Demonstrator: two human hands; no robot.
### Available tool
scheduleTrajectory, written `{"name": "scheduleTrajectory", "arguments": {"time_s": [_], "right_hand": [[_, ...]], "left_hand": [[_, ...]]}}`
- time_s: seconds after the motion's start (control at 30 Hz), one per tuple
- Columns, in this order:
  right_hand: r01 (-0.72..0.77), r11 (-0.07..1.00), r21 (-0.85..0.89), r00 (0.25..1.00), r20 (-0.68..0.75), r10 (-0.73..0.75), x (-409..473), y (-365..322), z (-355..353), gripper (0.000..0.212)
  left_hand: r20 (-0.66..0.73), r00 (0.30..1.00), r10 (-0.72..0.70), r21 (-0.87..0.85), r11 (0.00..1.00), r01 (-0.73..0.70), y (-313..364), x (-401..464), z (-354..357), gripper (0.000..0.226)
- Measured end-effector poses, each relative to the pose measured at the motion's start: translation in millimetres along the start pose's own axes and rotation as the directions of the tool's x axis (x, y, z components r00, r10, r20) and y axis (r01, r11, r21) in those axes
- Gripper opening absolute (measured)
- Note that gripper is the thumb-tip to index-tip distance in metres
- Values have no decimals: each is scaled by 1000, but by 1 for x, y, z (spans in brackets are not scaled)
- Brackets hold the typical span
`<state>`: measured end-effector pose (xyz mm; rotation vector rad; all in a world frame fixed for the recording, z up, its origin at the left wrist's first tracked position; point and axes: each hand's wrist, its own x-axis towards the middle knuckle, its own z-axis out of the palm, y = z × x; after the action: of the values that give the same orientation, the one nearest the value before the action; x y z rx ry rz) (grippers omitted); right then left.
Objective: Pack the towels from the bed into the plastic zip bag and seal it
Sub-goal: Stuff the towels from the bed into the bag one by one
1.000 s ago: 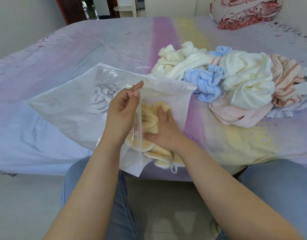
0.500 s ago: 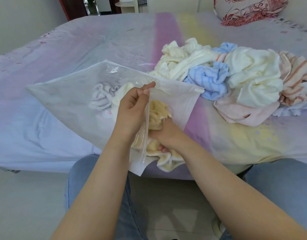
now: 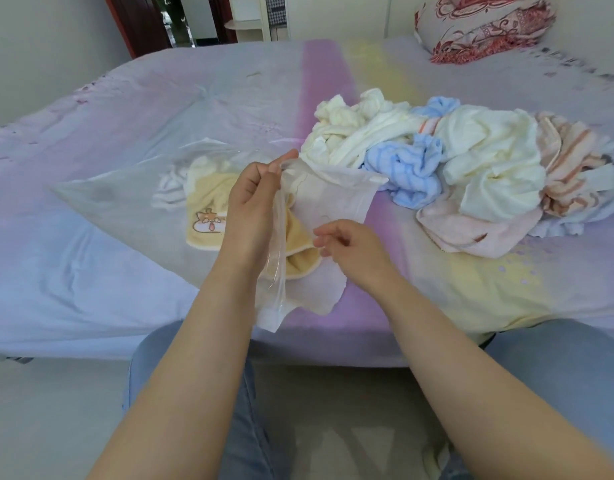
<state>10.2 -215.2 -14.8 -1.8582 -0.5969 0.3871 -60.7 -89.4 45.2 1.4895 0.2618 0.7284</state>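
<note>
A clear plastic zip bag (image 3: 125,199) lies on the bed with its mouth toward me. My left hand (image 3: 253,206) pinches the upper lip of the mouth and holds it raised. Inside lie a yellow towel (image 3: 212,202) with a cartoon patch and a white striped towel (image 3: 168,190). My right hand (image 3: 350,249) hovers just outside the mouth, fingers loosely curled, holding nothing. A heap of towels (image 3: 437,171), cream, blue, pink and striped, sits on the bed to the right of the bag.
The bed (image 3: 91,271) has a pastel sheet, and its front edge runs just before my knees (image 3: 194,375). A patterned pillow (image 3: 482,26) lies at the far right. A doorway (image 3: 174,19) and a white shelf stand beyond the bed.
My right hand pushed the yellow towel deeper into the bag, then drew back out empty. The towel now lies fully inside. My left hand still holds the bag's mouth up.
</note>
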Motion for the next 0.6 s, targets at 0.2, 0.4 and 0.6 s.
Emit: {"name": "scheduleTrajectory", "arguments": {"time_s": [0.2, 0.4, 0.6], "right_hand": [[-82, 918, -389, 653, -717, -245, -2, 12, -99, 29], [-496, 788, -366, 669, -739, 77, 34, 42, -170, 92], [-39, 926, -377, 661, -705, -259, 9, 22, -145, 18]], "left_hand": [[57, 998, -25, -47, 999, 27, -8, 0, 19, 27], [74, 995, -69, -63, 995, 74, -5, -3, 27, 29], [71, 996, -49, -28, 998, 51, -9, -4, 24, 26]]}}
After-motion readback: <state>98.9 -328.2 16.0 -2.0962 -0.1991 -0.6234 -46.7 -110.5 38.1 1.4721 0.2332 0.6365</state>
